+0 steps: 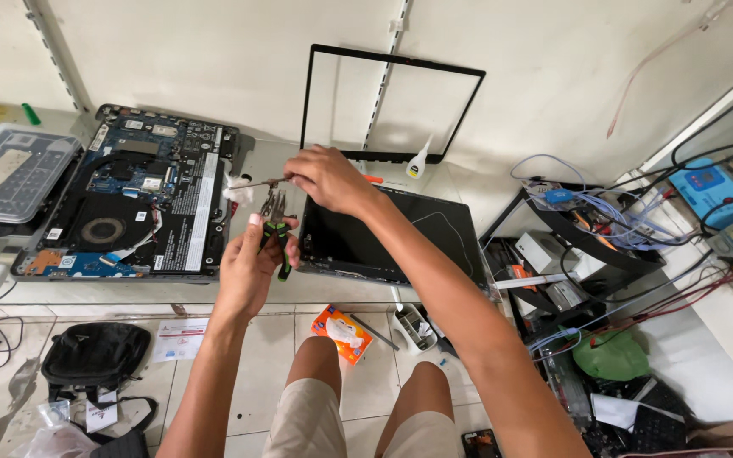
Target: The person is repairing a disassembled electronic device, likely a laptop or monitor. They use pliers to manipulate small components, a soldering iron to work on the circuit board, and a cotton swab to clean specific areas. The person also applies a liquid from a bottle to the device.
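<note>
Holding a small pair of pliers (pixel 276 222) with green and black handles, the fingers (pixel 256 222) of the left hand (pixel 252 267) are wrapped tight around the handles. The pliers point up, and their metal tips sit just under a thin metal part (pixel 266 181). The right hand (pixel 326 178) is a bit higher. Its fingers are pinched together on one end of that thin part, which sticks out to the left, toward a bit of white tissue (pixel 237 192). Both hands are up in the air, over the front edge of the low white table (pixel 239 293).

On the table to the left lies an open laptop base (pixel 142 199) with its blue board and round fan showing. Under the right arm lies a dark laptop screen panel (pixel 383 233). Behind it, a thin black screen frame (pixel 392 102) leans on the wall, with a small white glue bottle (pixel 418 160) beside it. Far left sits a clear plastic box (pixel 10 170).

Down on the tiled floor are a black bag (pixel 95 356) and an orange packet (pixel 343 332) near the person's knees. A mess of wires (pixel 604 216) is on the right.
</note>
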